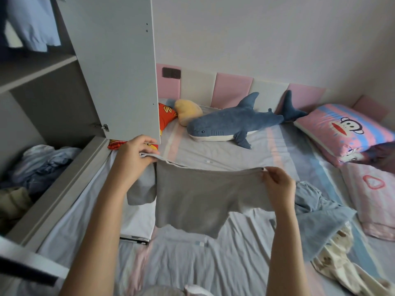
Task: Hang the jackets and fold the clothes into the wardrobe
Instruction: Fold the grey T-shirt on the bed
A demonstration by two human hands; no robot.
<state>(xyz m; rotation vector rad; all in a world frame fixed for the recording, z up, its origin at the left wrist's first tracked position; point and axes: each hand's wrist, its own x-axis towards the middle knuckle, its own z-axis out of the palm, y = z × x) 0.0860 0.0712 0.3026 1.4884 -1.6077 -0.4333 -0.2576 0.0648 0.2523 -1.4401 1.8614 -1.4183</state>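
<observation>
A grey T-shirt (192, 199) hangs spread out above the bed (245, 150), held up by its top edge. My left hand (134, 152) pinches the shirt's left corner, close to the lower edge of the open wardrobe door (119, 67). My right hand (277, 182) pinches the right corner. One sleeve droops at the left. The wardrobe (42, 92) stands open at the left, with a heap of bluish clothes (42, 165) on its lower shelf and a light blue garment (32, 24) hanging above.
A light blue garment (320, 214) and a cream patterned one (342, 268) lie crumpled on the bed at the right. A plush shark (233, 122), a yellow cushion (188, 111), a red pillow (167, 116) and a striped pink pillow (342, 133) lie by the headboard.
</observation>
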